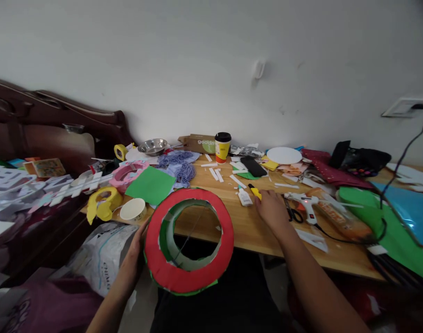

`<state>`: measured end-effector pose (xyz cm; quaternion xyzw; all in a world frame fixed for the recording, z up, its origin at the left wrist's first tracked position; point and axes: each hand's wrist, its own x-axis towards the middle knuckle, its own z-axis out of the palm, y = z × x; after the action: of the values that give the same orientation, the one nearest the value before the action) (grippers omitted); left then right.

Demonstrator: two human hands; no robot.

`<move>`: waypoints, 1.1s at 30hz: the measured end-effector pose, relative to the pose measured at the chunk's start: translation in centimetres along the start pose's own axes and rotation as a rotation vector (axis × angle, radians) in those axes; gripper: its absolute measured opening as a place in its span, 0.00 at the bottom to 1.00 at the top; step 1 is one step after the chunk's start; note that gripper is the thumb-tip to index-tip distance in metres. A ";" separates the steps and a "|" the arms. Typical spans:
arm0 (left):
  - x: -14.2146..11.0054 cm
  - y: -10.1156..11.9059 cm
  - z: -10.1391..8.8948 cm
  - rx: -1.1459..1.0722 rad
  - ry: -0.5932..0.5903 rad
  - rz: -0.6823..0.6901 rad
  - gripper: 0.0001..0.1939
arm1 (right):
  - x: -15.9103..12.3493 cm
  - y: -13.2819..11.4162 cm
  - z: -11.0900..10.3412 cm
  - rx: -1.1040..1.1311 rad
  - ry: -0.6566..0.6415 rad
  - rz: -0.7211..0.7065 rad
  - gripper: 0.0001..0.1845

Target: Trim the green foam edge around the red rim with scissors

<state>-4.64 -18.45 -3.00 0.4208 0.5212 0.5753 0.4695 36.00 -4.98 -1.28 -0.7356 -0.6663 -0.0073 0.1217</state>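
Observation:
My left hand (137,247) grips the left edge of a big red paper ring (188,273) with green backing, held upright in front of me at the table's near edge. My right hand (272,210) reaches out over the wooden table (246,226) and closes on a yellow and black utility knife (255,192). A small white glue bottle (244,197) lies just left of that knife. Black scissors (293,212) and a white hot glue gun (306,206) rest just right of the hand.
A green paper sheet (150,185), a paper cup (133,209), yellow tape rolls (105,203), purple yarn (180,166), a steel bowl (152,146), a yellow coffee cup (223,147), a phone (253,166) and white strips crowd the table. Green and blue sheets (395,222) lie right; a cable hangs from the wall socket.

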 end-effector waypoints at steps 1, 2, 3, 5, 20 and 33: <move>-0.1 -0.4 -0.2 -0.018 -0.022 0.013 0.39 | 0.5 -0.1 0.2 -0.009 -0.010 -0.007 0.19; -0.2 -0.7 -0.4 -0.039 -0.047 0.029 0.42 | 0.8 -0.2 0.3 -0.017 -0.026 -0.022 0.19; -0.5 -1.0 -0.5 -0.050 -0.066 0.055 0.46 | 0.9 -0.4 0.4 -0.024 -0.044 -0.039 0.18; -0.9 -1.1 -0.6 0.019 -0.094 0.153 0.50 | 0.6 -0.3 0.4 -0.043 -0.069 -0.058 0.16; -5.4 5.9 8.3 1.160 -0.313 1.160 0.27 | -8.3 3.7 0.7 -0.234 -0.166 0.021 0.20; -2.6 5.3 10.9 1.393 -0.432 1.157 0.26 | -8.8 6.5 -0.7 -0.327 -0.225 0.146 0.22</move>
<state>6.01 -18.84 3.42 0.9000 0.3593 0.1863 -0.1620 41.53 -14.30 -3.28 -0.7880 -0.6107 -0.0242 -0.0741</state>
